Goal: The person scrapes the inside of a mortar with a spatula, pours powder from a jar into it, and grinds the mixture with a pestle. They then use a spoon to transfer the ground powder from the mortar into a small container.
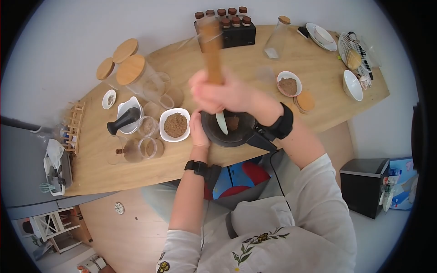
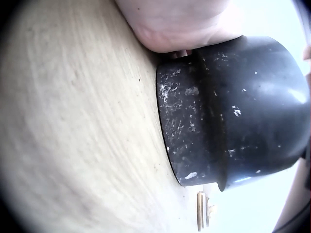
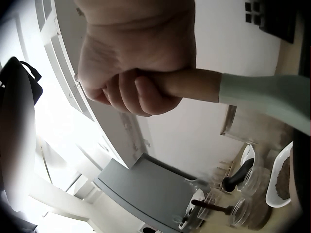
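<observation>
My right hand [image 1: 218, 93], blurred in the head view, grips the wooden handle of a spatula [image 3: 204, 86] high up. Its pale green head [image 1: 221, 123] reaches down into a black bowl [image 1: 241, 134]. Some brown powder [image 1: 232, 123] lies inside that bowl. My left hand [image 1: 198, 129] holds the bowl's left side, thumb near the rim. In the left wrist view, the heel of that hand [image 2: 180, 24] sits against the scuffed bowl wall [image 2: 252, 111]; its fingers are hidden. The bowl stands on the wooden table [image 2: 87, 121].
Left of the bowl stand a white dish of brown powder [image 1: 175, 125], several clear jars [image 1: 151, 147] and a black pestle [image 1: 124, 120] in a white mortar. A small bowl of powder [image 1: 287, 84] is to the right. A spice rack [image 1: 239, 35] stands behind.
</observation>
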{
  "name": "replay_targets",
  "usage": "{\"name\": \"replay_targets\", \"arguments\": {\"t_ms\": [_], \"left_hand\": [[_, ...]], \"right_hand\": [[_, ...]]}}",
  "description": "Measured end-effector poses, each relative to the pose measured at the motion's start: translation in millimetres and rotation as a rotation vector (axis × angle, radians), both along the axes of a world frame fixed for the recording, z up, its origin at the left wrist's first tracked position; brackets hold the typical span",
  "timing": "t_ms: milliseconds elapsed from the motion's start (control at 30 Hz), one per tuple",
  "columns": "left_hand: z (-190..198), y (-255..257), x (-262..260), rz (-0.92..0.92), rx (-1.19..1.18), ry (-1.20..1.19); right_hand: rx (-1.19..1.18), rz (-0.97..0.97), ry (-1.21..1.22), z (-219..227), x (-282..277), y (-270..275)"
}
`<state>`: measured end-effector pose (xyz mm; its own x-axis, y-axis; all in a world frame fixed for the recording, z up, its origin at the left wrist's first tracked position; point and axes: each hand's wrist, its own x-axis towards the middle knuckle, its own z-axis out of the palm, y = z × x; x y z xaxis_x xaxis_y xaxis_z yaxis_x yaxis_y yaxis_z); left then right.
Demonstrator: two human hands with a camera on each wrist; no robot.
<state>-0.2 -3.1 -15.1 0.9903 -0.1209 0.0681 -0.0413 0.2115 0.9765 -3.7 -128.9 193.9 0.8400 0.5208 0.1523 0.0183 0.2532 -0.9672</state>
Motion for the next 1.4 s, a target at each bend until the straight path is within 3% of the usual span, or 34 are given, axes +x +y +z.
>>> {"name": "replay_targets", "arguments": {"t_ms": [100, 300, 500, 600, 733, 900, 1200, 1400], "left_hand": [[13.4, -2.9, -1.4, 0.004, 0.044, -0.042], [19.1, -2.7, -2.4, 0.051, 0.140, -0.157], [19.3, -1.7, -2.0, 0.051, 0.204, -0.193], [17.8, -1.3, -0.9, 0.023, 0.238, -0.205], [18.8, -2.3, -1.7, 0.047, 0.182, -0.188], [20.1, -2.2, -2.4, 0.056, 0.280, -0.265], [19.2, -2.7, -3.0, 0.061, 0.279, -0.228], [13.1, 0.0, 0.5, -0.008, 0.275, -0.156]], "right_hand": [[0.429, 0.001, -0.024, 0.0, 1.2, -31.7], [0.529, -0.409, -0.297, -20.9, -25.5, -53.6], [0.672, -0.478, -0.351, -42.2, -41.8, -40.5], [0.611, -0.380, -0.397, -44.9, -41.3, -38.6], [0.529, -0.403, -0.270, -38.3, -33.5, -39.8], [0.520, -0.404, -0.220, -42.1, -35.0, -48.1], [0.532, -0.405, -0.316, -64.6, -55.7, -65.1], [0.416, -0.237, -0.095, -37.7, -18.9, -51.5]]}}
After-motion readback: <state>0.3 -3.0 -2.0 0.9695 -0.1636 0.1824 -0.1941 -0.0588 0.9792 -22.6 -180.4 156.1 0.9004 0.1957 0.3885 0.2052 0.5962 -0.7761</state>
